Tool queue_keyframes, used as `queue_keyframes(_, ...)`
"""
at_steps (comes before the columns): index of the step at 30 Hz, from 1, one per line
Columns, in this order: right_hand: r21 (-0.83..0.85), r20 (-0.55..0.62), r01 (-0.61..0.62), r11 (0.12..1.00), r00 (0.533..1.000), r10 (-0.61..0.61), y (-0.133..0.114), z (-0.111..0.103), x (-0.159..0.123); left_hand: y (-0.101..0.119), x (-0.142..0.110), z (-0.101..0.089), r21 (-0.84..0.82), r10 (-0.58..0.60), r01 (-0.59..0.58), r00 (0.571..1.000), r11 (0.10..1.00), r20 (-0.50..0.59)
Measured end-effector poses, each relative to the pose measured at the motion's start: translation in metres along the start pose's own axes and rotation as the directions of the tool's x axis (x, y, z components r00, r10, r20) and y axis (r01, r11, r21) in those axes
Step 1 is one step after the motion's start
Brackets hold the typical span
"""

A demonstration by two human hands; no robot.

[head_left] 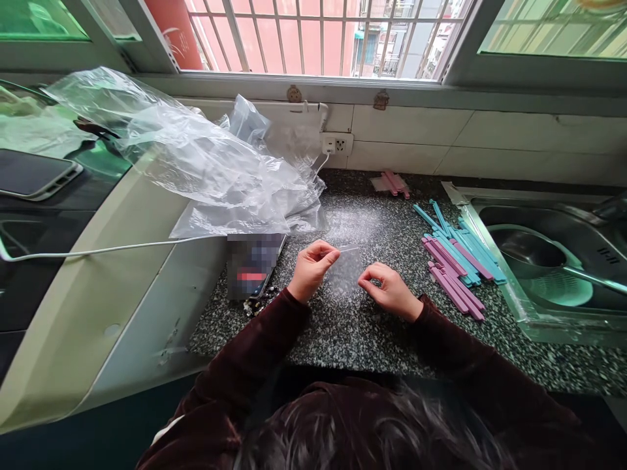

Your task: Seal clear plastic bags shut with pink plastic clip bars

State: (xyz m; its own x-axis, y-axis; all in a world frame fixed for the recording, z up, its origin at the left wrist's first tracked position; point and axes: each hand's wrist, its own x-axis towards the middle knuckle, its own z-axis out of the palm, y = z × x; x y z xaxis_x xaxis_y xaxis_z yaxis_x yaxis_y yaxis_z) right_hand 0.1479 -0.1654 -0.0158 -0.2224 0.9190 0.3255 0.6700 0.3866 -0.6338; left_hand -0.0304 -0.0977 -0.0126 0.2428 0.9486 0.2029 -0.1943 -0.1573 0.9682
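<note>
A small clear zip bag (344, 271) hangs between my two hands above the speckled counter. My left hand (312, 269) pinches its upper left part between thumb and fingers. At the bag's right edge, the thumb and fingertips of my right hand (390, 290) are pressed together, closed on the edge. The bag looks flat and see-through, with a faint line along its top. To the right of my right hand lie loose pink strips (453, 290) and blue strips (463, 245) in a pile.
A phone (255, 267) with a blurred screen lies left of my hands, small bits beside it. A large crumpled plastic bag (210, 170) covers the back left. Several pink strips on a small bag (393, 183) lie near the wall. A sink (519, 202) holding a pan is at right.
</note>
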Motion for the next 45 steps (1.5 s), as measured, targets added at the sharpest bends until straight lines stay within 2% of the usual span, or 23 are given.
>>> queue_keyframes(5, -0.007, 0.014, 0.011, 1.0, 1.0, -0.011, 0.001, 0.001, -0.001, -0.003, 0.0, 0.0, 0.015, -0.009, 0.009, 1.0, 1.0, 0.002)
queue_keyframes(10, 0.01, 0.009, -0.001, 1.0, 1.0, 0.001, 0.001, 0.001, -0.001, -0.003, 0.002, 0.001, -0.051, -0.056, 0.054, 0.998, 0.997, -0.041)
queue_keyframes(13, 0.006, -0.01, -0.003, 1.0, 1.0, 0.003, 0.001, 0.002, -0.001, -0.005, 0.004, 0.002, -0.119, -0.107, 0.099, 0.993, 0.988, -0.056)
queue_keyframes(17, 0.012, -0.045, -0.005, 1.0, 0.999, 0.005, 0.001, 0.002, 0.0, -0.008, 0.004, 0.004, -0.161, -0.189, 0.183, 0.982, 0.97, -0.018)
queue_keyframes(21, 0.0, -0.063, -0.019, 1.0, 0.998, 0.018, -0.001, -0.001, -0.003, -0.01, 0.003, 0.004, -0.13, -0.176, 0.17, 0.984, 0.977, -0.034)
queue_keyframes(25, -0.081, -0.167, -0.091, 0.993, 0.983, 0.076, 0.0, -0.021, -0.015, -0.01, 0.003, 0.002, -0.13, -0.175, 0.17, 0.984, 0.977, -0.022)
queue_keyframes(29, -0.237, -0.285, -0.199, 0.951, 0.95, 0.127, 0.015, -0.058, -0.039, -0.006, 0.001, 0.003, -0.139, -0.2, 0.198, 0.98, 0.97, 0.002)
queue_keyframes(31, -0.353, -0.379, -0.282, 0.892, 0.915, 0.139, 0.03, -0.081, -0.052, -0.004, 0.0, 0.004, -0.14, -0.214, 0.213, 0.977, 0.967, 0.012)
queue_keyframes(33, -0.475, -0.424, -0.387, 0.79, 0.888, 0.18, 0.047, -0.103, -0.065, -0.002, -0.001, 0.006, -0.141, -0.228, 0.229, 0.973, 0.963, 0.022)
queue_keyframes(35, -0.582, -0.474, -0.514, 0.63, 0.844, 0.251, 0.064, -0.124, -0.076, 0.0, -0.002, 0.006, -0.14, -0.239, 0.241, 0.97, 0.96, 0.03)
queue_keyframes(37, -0.652, -0.486, -0.592, 0.473, 0.806, 0.34, 0.077, -0.138, -0.084, 0.0, -0.001, 0.006, -0.135, -0.244, 0.246, 0.969, 0.96, 0.033)
queue_keyframes(40, -0.729, -0.464, -0.596, 0.337, 0.792, 0.397, 0.089, -0.146, -0.094, -0.001, 0.0, 0.005, -0.115, -0.232, 0.235, 0.972, 0.965, 0.034)
queue_keyframes(45, -0.799, -0.437, -0.549, 0.247, 0.811, 0.388, 0.095, -0.14, -0.102, -0.003, 0.001, 0.003, -0.09, -0.223, 0.224, 0.974, 0.97, 0.024)
